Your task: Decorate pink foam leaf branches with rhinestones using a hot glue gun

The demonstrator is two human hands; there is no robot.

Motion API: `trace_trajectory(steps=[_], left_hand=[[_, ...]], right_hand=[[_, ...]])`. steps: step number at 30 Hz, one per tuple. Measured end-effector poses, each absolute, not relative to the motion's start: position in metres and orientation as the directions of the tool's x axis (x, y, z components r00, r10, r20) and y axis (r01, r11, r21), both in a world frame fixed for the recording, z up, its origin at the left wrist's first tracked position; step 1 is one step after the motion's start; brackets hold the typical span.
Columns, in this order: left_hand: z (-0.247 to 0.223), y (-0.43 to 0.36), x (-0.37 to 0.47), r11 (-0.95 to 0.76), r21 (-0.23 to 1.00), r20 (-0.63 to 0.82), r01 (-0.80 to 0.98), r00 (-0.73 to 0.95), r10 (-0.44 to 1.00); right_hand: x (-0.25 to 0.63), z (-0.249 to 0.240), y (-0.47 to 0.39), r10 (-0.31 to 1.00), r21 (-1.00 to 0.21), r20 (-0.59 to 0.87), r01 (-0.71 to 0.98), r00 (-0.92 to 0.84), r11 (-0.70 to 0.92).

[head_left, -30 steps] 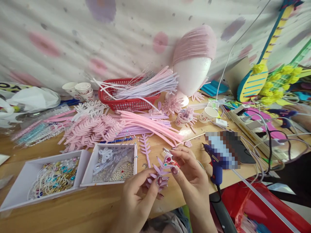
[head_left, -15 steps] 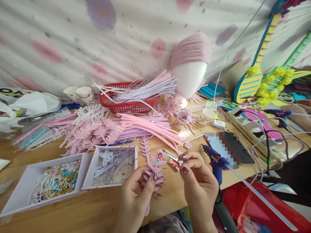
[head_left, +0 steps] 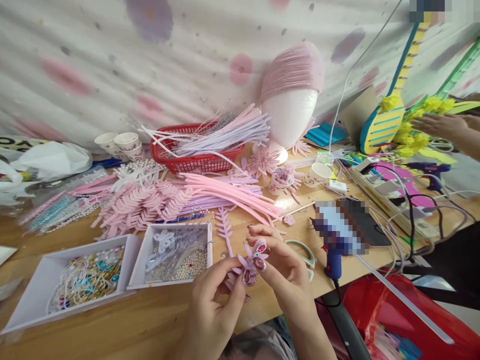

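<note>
A small purple piece with leaf-like prongs (head_left: 246,260) is pinched between both my hands over the table's front edge. My left hand (head_left: 217,295) grips its lower left part, thumb on top. The thumb and fingers of my right hand (head_left: 283,275) close on its upper right, beside a red gem ornament (head_left: 261,247) with a small turquoise stone. Behind my hands lies a purple leafy stem (head_left: 224,230). Green-handled scissors (head_left: 305,255) show partly behind my right hand. To the right is a blue glue gun (head_left: 333,262) with a long clear stick.
White boxes of gems (head_left: 41,280) and pearls (head_left: 172,286) stand left. Pink stems (head_left: 228,195), a red basket (head_left: 198,162) and a foam head (head_left: 290,110) are behind. A phone (head_left: 369,227), cables and a power strip (head_left: 393,205) lie right. Another person's hands (head_left: 442,125) are at far right.
My right hand has moved left onto the purple piece, which is now tilted right. The scissors' handles have come into view. The other person's hands have risen by the yellow flowers.
</note>
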State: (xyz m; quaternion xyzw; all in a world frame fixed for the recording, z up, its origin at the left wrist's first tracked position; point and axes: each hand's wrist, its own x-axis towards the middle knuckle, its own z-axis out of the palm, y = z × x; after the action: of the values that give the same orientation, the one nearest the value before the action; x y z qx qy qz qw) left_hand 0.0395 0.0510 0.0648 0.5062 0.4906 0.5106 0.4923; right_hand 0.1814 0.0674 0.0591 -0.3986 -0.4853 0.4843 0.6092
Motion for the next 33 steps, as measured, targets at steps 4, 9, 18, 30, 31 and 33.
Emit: trace_trajectory(steps=[4,9,18,30,31,33], left_hand=[[0.064,0.052,0.039,-0.079,0.997,0.079,0.005,0.009,0.997],[0.060,0.053,0.035,-0.083,0.996,0.083,-0.028,0.009,0.996],[0.058,0.053,0.037,-0.049,0.994,0.047,-0.100,-0.024,0.999],[0.058,0.056,0.031,-0.251,0.963,0.247,0.097,0.050,0.968],[0.058,0.054,0.033,-0.200,0.979,0.199,0.035,0.035,0.979],[0.058,0.051,0.037,-0.077,0.992,0.079,-0.100,0.012,0.997]], right_hand=[[0.180,0.058,0.068,0.983,-0.954,0.175,-0.235,0.057,0.184],[0.180,0.055,0.070,0.989,-0.946,0.143,-0.290,0.027,0.144],[0.182,0.056,0.071,0.989,-0.933,0.150,-0.333,-0.015,0.136],[0.187,0.058,0.073,0.990,-0.901,0.131,-0.423,-0.058,0.094],[0.186,0.057,0.073,0.991,-0.893,0.120,-0.443,-0.053,0.085],[0.185,0.055,0.073,0.994,-0.880,0.106,-0.468,-0.022,0.084]])
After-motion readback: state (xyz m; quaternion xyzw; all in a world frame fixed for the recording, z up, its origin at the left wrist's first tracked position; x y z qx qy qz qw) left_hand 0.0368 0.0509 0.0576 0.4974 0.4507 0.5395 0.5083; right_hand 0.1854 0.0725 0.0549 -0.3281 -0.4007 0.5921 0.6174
